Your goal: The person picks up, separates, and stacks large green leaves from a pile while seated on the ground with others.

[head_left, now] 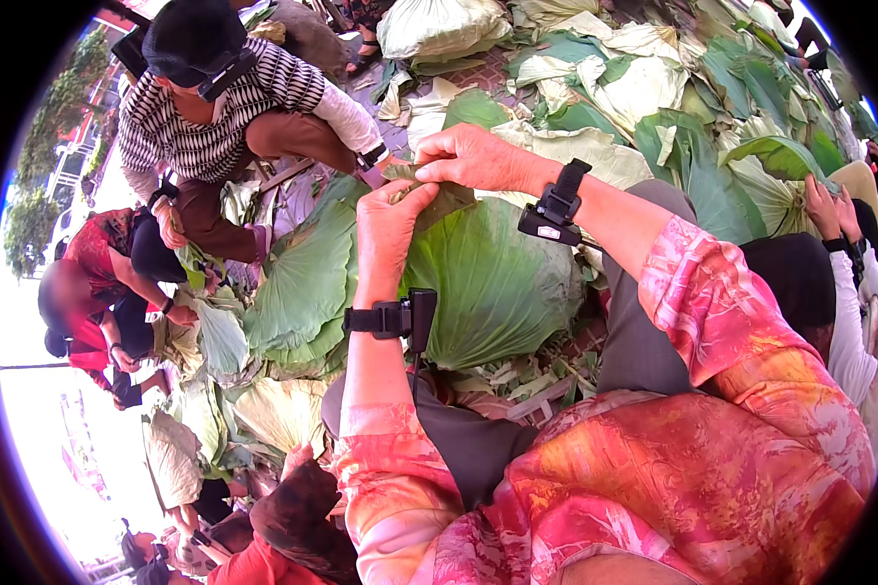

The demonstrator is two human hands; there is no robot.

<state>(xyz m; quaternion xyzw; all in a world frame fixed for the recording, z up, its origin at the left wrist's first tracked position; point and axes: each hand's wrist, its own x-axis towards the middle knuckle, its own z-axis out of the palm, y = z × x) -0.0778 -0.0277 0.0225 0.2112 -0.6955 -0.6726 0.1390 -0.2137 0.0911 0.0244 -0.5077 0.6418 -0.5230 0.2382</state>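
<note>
My left hand (pixel 388 226) and my right hand (pixel 483 158) are raised close together, fingers pinched. Between them is a dull brownish-green piece of lotus leaf (pixel 446 203), its edge gripped by both. Just below it spreads a broad green lotus leaf (pixel 493 283) with ribs fanning out; whether it joins the pinched piece I cannot tell. Left of my left wrist lies another wide green lotus leaf (pixel 307 278). Each of my wrists carries a black strap with a small device.
Opposite me a person in a striped top (pixel 219 107) crouches nearby. Heaped leaves (pixel 644 107), green and pale, cover the far right. A stuffed whitish sack (pixel 439 27) stands at the back. Leaf scraps (pixel 546 375) litter the ground by my knees. Other people work at left and right.
</note>
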